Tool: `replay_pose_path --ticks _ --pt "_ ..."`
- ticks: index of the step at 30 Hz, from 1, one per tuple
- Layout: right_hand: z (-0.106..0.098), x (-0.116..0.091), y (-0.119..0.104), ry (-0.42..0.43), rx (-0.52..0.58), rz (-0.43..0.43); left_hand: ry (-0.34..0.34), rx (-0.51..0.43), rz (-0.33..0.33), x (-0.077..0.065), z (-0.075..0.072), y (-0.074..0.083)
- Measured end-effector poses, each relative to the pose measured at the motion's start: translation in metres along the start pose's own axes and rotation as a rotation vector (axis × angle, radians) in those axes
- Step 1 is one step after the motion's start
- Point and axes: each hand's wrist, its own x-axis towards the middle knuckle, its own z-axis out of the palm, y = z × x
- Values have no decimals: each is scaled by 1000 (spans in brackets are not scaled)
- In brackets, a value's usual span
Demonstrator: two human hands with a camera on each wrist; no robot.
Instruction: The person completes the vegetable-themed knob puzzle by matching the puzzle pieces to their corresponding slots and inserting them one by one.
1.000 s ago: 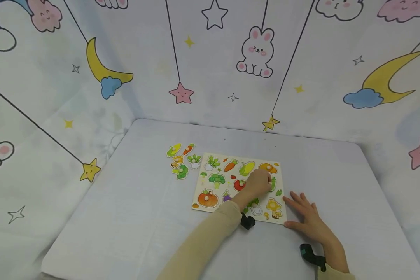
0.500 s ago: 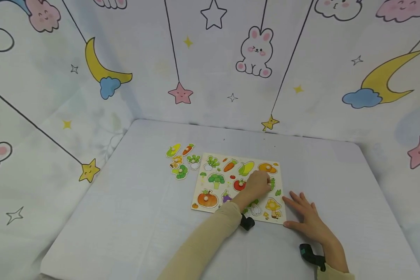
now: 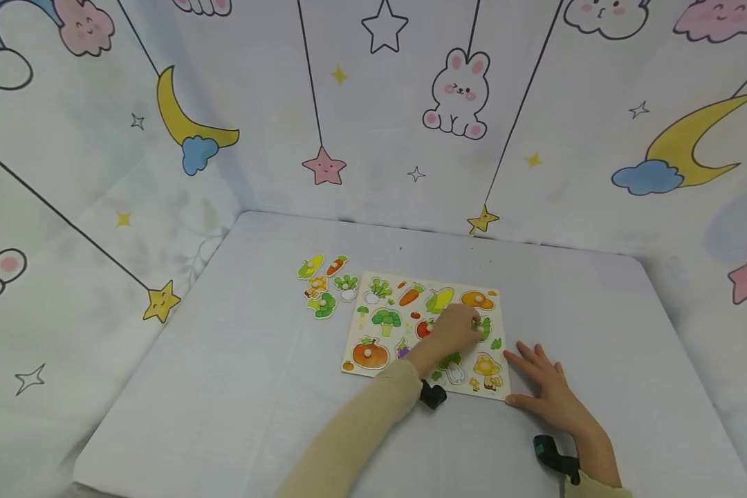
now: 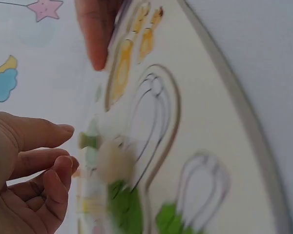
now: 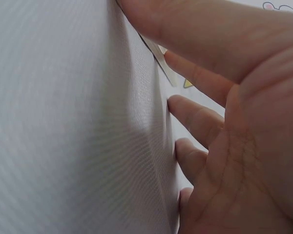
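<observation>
A wooden peg puzzle board (image 3: 411, 377) with vegetable pictures lies on the white table. Over its right half is my left hand (image 3: 451, 330), fingers loosely bent, beside a green vegetable piece (image 3: 485, 329) in the board. In the left wrist view a small green knob (image 4: 89, 141) stands just beyond the thumb and fingertips, with a slight gap. Nearer that camera is the bok choy piece (image 4: 124, 204) with a pale knob. My right hand (image 3: 550, 394) rests spread on the table, thumb and a finger touching the board's right edge; the right wrist view shows its fingers (image 5: 195, 119) extended.
Left of the board lie loose knobbed pieces: a corn (image 3: 310, 266), a carrot (image 3: 336, 265), a mushroom (image 3: 315, 285), a radish (image 3: 346, 288) and a broccoli (image 3: 322, 306). A pumpkin piece (image 3: 370, 354) sits in the board. A patterned cloth (image 3: 373, 104) hangs behind the table.
My left hand has shifted slightly left and its fingers have come off the green vegetable piece, which shows more now. The right hand stays in place.
</observation>
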Motion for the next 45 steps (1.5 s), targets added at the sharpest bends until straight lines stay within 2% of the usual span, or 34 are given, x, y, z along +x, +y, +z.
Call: replay_pose_path --ticks 5,10,16,19,22,26,29,35,45 --pt "0 0 -1 2 -3 0 67 -87 34 -14 -26 -18" --pt "1 1 0 0 -1 -8 198 -162 13 -34 -63 -50" --pt "1 1 2 -19 -5 27 350 -197 -62 -60 -103 -104" --pt "0 1 2 -21 -5 29 416 -179 -110 -74 -115 -135" --pt "0 0 1 -21 -5 27 452 -169 -178 -88 -123 -163" --pt "-1 0 2 -16 1 12 450 -187 -281 -104 -128 -192" --pt "0 0 3 -11 6 7 414 -195 -321 -112 -129 -205" --pt "2 0 6 -6 5 7 337 -179 -319 -117 -124 -217" --pt "1 0 5 2 4 9 280 -183 -306 -112 -120 -224"
